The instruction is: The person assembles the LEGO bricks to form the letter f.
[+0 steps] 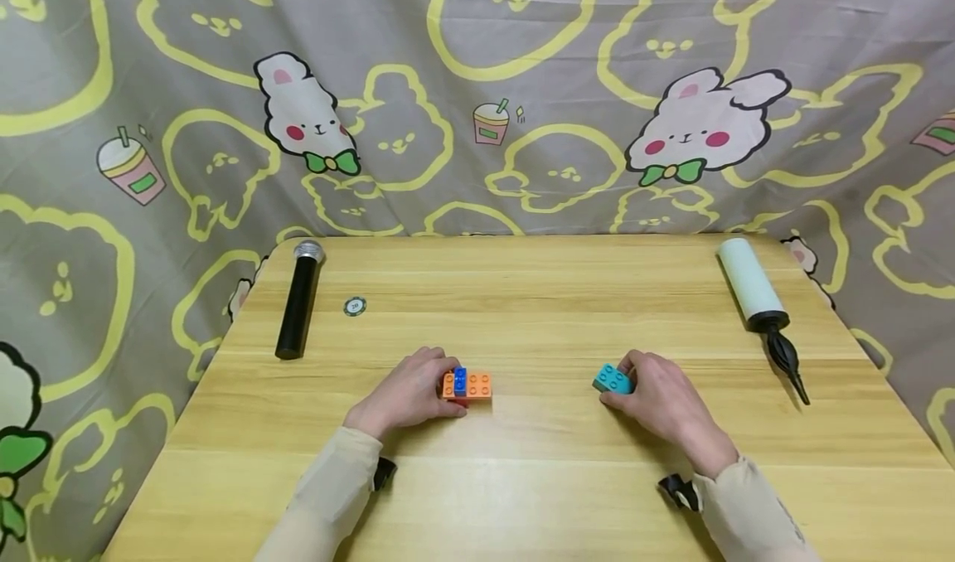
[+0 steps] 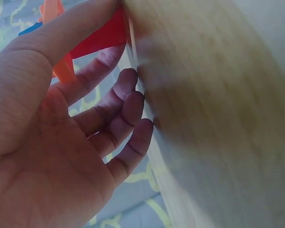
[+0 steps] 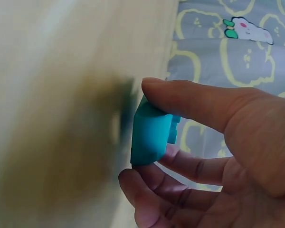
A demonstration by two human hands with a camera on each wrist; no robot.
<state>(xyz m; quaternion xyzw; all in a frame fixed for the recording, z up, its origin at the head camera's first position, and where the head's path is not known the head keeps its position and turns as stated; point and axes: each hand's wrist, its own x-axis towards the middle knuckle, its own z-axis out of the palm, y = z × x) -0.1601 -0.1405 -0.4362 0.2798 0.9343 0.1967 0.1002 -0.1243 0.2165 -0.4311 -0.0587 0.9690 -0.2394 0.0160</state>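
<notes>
My left hand (image 1: 409, 392) pinches a small stack of toy building bricks between thumb and fingers. An orange brick (image 1: 482, 385) with studs lies crosswise in it, a narrow blue brick (image 1: 460, 381) sits on top, and a red brick (image 2: 104, 35) is underneath, partly hidden by the thumb. To the right, my right hand (image 1: 667, 400) holds a teal brick (image 1: 612, 378), studs up, with the thumb on its near side. In the right wrist view the teal brick's underside is at or just above the tabletop; I cannot tell if they touch.
On the wooden table (image 1: 522, 496), a black microphone (image 1: 298, 301) and a round chip (image 1: 355, 306) lie at the back left. A pale hand pump (image 1: 752, 284) with a black nozzle lies at the right. A patterned curtain (image 1: 403, 31) hangs behind and at both sides.
</notes>
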